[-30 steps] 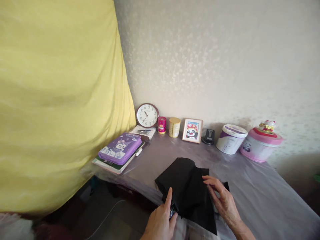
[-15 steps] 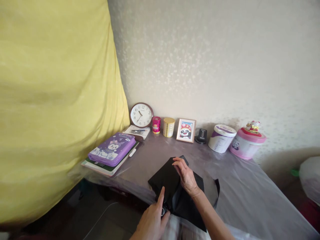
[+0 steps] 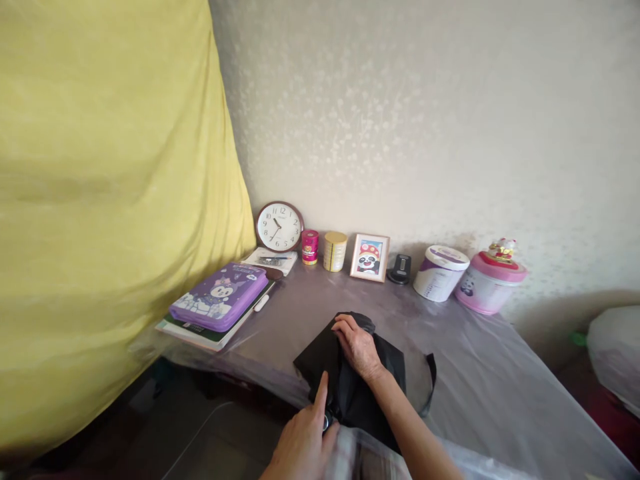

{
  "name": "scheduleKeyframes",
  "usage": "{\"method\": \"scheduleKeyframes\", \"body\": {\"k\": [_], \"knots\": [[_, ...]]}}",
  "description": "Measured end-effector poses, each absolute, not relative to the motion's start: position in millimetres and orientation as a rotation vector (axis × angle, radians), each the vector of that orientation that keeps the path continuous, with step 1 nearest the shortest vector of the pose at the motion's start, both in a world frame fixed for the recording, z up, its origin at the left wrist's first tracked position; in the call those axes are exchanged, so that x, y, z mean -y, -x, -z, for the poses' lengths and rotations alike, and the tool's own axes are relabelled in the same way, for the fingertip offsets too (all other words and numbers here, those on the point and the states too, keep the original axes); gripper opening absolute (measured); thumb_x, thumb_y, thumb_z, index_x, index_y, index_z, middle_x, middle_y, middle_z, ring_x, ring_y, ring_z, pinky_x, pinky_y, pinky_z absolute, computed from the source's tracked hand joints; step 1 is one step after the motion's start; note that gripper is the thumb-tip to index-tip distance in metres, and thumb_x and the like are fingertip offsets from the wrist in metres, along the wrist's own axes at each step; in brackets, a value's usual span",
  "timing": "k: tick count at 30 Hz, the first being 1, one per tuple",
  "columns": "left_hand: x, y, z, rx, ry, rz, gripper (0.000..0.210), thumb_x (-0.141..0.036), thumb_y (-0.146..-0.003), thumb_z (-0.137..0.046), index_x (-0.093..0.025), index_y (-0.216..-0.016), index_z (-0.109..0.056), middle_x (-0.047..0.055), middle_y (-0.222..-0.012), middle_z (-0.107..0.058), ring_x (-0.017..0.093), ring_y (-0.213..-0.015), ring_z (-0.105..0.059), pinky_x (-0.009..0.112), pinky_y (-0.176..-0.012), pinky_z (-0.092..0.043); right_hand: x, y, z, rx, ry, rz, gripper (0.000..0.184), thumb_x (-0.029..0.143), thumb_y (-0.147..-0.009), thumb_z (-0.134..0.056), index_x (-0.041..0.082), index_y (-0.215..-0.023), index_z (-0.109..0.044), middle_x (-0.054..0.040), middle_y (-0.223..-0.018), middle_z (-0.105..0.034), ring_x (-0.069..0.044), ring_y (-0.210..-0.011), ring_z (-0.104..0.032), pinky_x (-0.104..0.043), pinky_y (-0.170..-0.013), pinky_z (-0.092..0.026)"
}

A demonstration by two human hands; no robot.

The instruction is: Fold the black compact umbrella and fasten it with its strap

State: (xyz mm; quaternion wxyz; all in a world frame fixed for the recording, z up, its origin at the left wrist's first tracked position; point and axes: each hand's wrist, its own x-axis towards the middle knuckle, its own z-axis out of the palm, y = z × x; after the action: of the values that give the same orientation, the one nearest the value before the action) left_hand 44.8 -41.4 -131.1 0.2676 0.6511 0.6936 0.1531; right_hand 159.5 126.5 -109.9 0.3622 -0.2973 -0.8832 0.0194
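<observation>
A black folding umbrella [image 3: 370,400] lies at the near edge of the table, its canopy collapsed and its fabric panels loose and spread. A strap [image 3: 431,373] sticks out at its right. My left hand [image 3: 307,433] is closed round the handle end, with the index finger stretched along the fabric. The dark round end of the handle [image 3: 327,421] shows between thumb and finger. Higher up, my right hand [image 3: 357,347] presses on the canopy with bent fingers, gripping a fold of the fabric. Its fingertips are partly hidden.
Along the wall stand a clock [image 3: 280,227], a pink can [image 3: 310,247], a yellow-lidded can [image 3: 335,252], a picture frame [image 3: 369,257], a black stapler-like object [image 3: 400,269] and two tubs [image 3: 441,273]. A purple case [image 3: 220,297] rests on books at left, beside a yellow curtain [image 3: 115,200].
My right hand has come down from just above the umbrella and now grips its fabric. My left hand keeps its hold on the handle. The view has shifted slightly.
</observation>
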Motion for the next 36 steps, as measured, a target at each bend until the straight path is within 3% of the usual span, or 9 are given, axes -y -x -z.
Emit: {"method": "scheduleKeyframes", "body": {"k": [6,11,16,20,25,28,32,36], "knots": [[42.1,-44.5,130.2,-1.775,-1.69,-0.577,0.079,-0.046,-0.085,-0.042,-0.017,-0.149,-0.005,0.012,-0.118,-0.058,0.025,-0.109,-0.056,0.032,-0.09,-0.041,-127.4,-154.0,111.3,2.234,0.777,-0.123,0.013,0.021,-0.093,-0.042,0.019,-0.093,-0.055,-0.0068,-0.112,-0.055,-0.015,-0.088,-0.06,-0.025,-0.075,-0.047],[40.4,-50.7,131.6,-1.908,-1.688,-0.47,0.066,-0.04,-0.09,-0.033,-0.011,-0.147,-0.017,0.015,-0.11,-0.061,0.027,-0.104,-0.058,0.035,-0.087,-0.042,-122.3,-158.2,110.9,2.174,0.769,-0.222,0.006,0.02,-0.09,-0.046,0.017,-0.091,-0.051,-0.0054,-0.093,-0.056,-0.012,-0.072,-0.056,-0.023,-0.066,-0.046],[38.7,-51.1,134.8,-1.907,-1.671,-0.484,0.063,-0.037,-0.09,-0.035,-0.011,-0.146,-0.022,0.014,-0.109,-0.062,0.028,-0.103,-0.058,0.037,-0.086,-0.043,-107.3,-172.9,111.7,2.22,0.582,-0.315,0.009,0.019,-0.092,-0.044,0.017,-0.095,-0.052,-0.0046,-0.094,-0.058,-0.012,-0.088,-0.056,-0.024,-0.081,-0.045],[38.7,-52.7,136.9,-1.918,-1.702,-0.465,0.061,-0.034,-0.091,-0.034,-0.009,-0.145,-0.023,0.014,-0.114,-0.06,0.027,-0.106,-0.057,0.037,-0.089,-0.042,-101.4,-170.6,117.3,2.275,0.491,-0.237,0.011,0.02,-0.092,-0.046,0.018,-0.098,-0.055,-0.0035,-0.099,-0.062,-0.014,-0.099,-0.055,-0.033,-0.1,-0.036],[40.0,-56.7,139.9,-1.947,-1.767,-0.42,0.06,-0.031,-0.092,-0.031,-0.006,-0.146,-0.019,0.017,-0.12,-0.056,0.026,-0.107,-0.056,0.033,-0.088,-0.041,-101.5,-154.1,117.3,2.319,0.624,-0.152,0.016,0.023,-0.093,-0.045,0.017,-0.091,-0.059,-0.0015,-0.091,-0.064,-0.014,-0.089,-0.058,-0.035,-0.102,-0.032],[41.5,-58.5,139.7,-2.011,-1.686,-0.418,0.067,-0.032,-0.092,-0.033,-0.001,-0.146,-0.007,0.019,-0.114,-0.059,0.026,-0.103,-0.058,0.031,-0.085,-0.041,-100.6,-148.5,116.1,2.385,0.727,-0.071,0.022,0.022,-0.094,-0.041,0.017,-0.085,-0.061,-0.0019,-0.084,-0.064,-0.014,-0.083,-0.059,-0.035,-0.1,-0.033],[42.8,-57.8,136.7,-1.956,-1.6,-0.558,0.08,-0.032,-0.09,-0.038,-0.011,-0.145,0.016,0.011,-0.107,-0.064,0.024,-0.096,-0.062,0.029,-0.077,-0.044,-102.0,-145.2,117.5,2.449,0.79,0.011,0.025,0.022,-0.094,-0.04,0.016,-0.083,-0.062,-0.0034,-0.081,-0.064,-0.015,-0.081,-0.059,-0.036,-0.097,-0.035],[41.9,-55.9,134.0,-1.879,-1.825,-0.438,0.066,-0.027,-0.091,-0.032,-0.019,-0.149,-0.001,0.011,-0.11,-0.062,0.022,-0.1,-0.06,0.03,-0.086,-0.042,-105.5,-145.2,116.2,2.456,0.791,0.014,0.024,0.022,-0.093,-0.043,0.015,-0.081,-0.062,-0.0037,-0.078,-0.063,-0.015,-0.077,-0.059,-0.036,-0.095,-0.037]]}}
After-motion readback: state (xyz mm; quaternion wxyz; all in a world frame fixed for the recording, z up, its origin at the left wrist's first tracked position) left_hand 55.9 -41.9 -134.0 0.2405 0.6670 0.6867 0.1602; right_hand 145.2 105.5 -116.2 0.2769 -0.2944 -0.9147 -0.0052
